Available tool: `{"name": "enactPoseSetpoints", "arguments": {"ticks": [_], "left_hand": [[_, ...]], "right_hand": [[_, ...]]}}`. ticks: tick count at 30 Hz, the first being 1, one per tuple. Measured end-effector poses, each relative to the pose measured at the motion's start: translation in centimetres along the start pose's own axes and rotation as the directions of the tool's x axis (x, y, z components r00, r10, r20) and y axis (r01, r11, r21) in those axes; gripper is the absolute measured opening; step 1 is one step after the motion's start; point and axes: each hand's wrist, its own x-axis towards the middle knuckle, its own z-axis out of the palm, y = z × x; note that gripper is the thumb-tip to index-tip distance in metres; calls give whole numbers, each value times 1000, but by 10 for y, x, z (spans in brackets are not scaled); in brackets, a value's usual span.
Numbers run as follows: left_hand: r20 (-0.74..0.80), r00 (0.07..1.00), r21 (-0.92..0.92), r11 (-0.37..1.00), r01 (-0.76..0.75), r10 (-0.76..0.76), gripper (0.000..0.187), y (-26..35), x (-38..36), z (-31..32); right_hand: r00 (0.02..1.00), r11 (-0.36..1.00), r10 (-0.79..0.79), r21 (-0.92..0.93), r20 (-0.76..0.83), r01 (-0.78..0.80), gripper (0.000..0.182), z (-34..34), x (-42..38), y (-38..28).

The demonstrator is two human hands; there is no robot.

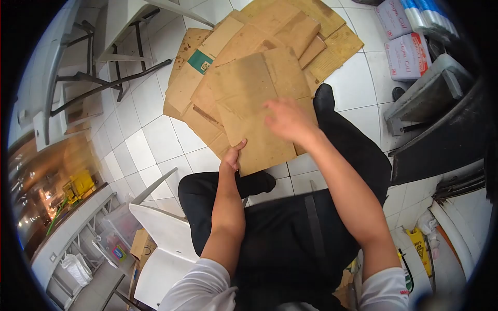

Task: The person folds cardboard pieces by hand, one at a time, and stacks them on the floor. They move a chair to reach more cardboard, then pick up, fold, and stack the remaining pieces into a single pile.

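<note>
A flat brown cardboard sheet [249, 88] lies tilted between my knees, over a spread pile of flattened cardboard [290, 26] on the floor. My left hand [233, 155] grips the sheet's near left edge, thumb on top and the other fingers mostly hidden underneath. Over the sheet's right half is my right hand [290, 120], blurred, with its fingers apart and nothing held. Whether it touches the cardboard cannot be made out. A green printed patch [199, 61] shows on one of the pieces beneath, at the left.
White chairs [163, 259] stand at the lower left, and a table with dark metal legs [119, 80] at the upper left. Boxes [407, 56] are stacked at the upper right, above a grey folded object [428, 90]. A yellow floor sign [419, 249] is at the lower right.
</note>
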Motion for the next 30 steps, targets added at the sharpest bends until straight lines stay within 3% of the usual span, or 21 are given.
{"name": "enactPoseSetpoints", "arguments": {"ticks": [1, 3, 5, 7, 8, 9, 10, 11, 13, 17, 19, 21, 23, 27, 28, 29, 30], "left_hand": [[1, 1000, -15, 1000, 6, -6, 57, 7, -13, 5], [3, 1000, -26, 1000, 1, -1, 57, 21, -36, 8], [42, 997, -94, 993, 69, -65, 59, 46, -52, 4], [78, 996, -99, 994, 51, -43, 58, 64, -63, -2], [120, 992, -110, 993, 53, -40, 58, 69, -71, -6], [107, 994, -118, 992, 36, -24, 58, 77, -85, -7], [84, 996, -41, 999, -30, 33, 55, 86, -102, -3], [68, 994, 33, 995, -89, 87, 52, 89, -116, -3], [74, 988, 68, 988, -140, 135, 50, 96, -131, -8], [71, 943, 176, 927, -332, 324, 48, 74, -147, 4], [90, 904, 149, 892, -427, 418, 45, 64, -160, 20], [124, 855, 134, 845, -517, 504, 43, 59, -177, 47], [170, 741, 95, 737, -669, 650, 37, 47, -199, 77], [241, 680, 16, 698, -716, 692, 48, 40, -253, 131], [253, 660, -1, 683, -730, 707, 48, 34, -250, 146], [258, 444, 206, 400, -893, 858, 55, 22, -235, 157], [320, 197, 394, 58, -917, 927, 63, 10, -227, 169]], "right_hand": [[994, 1000, 18, -4, -109, -19, 44, 7, 9, 23], [919, 943, 323, 1, -227, -331, 49, 20, 12, 64], [861, 867, 497, 109, -110, -487, 54, 33, -5, 111], [839, 670, 541, 568, 68, -478, 56, 111, -15, 205], [849, 678, 523, 569, 73, -466, 56, 112, -24, 197], [794, 351, 519, 769, 316, -535, 55, 107, -43, 182], [732, -31, 418, 814, 538, -580, 55, 99, -54, 168], [735, -18, 411, 811, 539, -584, 55, 91, -59, 155], [859, 171, 349, 876, 374, -451, 45, 62, -66, 128], [950, 445, 280, 859, 136, -254, 41, -11, -77, 57], [981, 618, 155, 786, -118, -3, 41, -37, -105, 22], [977, 698, 95, 713, -191, 72, 46, -63, -137, -12], [856, 924, -39, 306, -516, 227, 50, -72, -178, -42], [783, 942, -76, 213, -618, 260, 54, -93, -233, -54], [746, 963, -149, 75, -649, 258, 55, -91, -239, -56], [769, 992, -86, 16, -633, 125, 58, -85, -243, -61], [885, 985, 172, 83, -432, -151, 63, -94, -261, -105]]}}
